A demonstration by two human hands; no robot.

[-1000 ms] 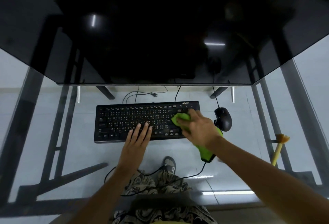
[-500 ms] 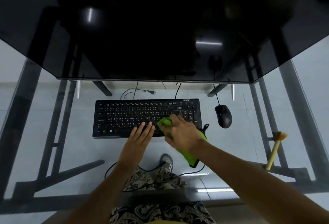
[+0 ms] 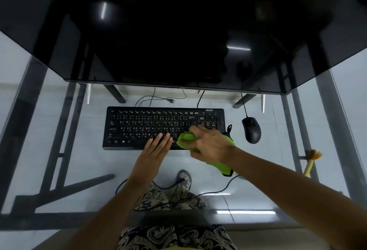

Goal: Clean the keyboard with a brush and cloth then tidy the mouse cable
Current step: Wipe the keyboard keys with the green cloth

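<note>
A black keyboard lies on the glass desk in front of me. My right hand grips a green cloth and presses it on the keyboard's lower right part; the cloth's tail hangs off toward me. My left hand rests flat, fingers together, on the keyboard's front edge near the space bar. A black mouse sits to the right of the keyboard, its cable running back under the monitor. A yellow-handled brush lies at the far right.
A large dark monitor overhangs the back of the glass desk. Loose cables lie behind the keyboard, and another cable runs under the glass by my legs. Metal desk frame bars show on both sides.
My right hand has wiped the green cloth from the keyboard's right end leftward and toward the front edge. My left hand stays put on the keyboard.
</note>
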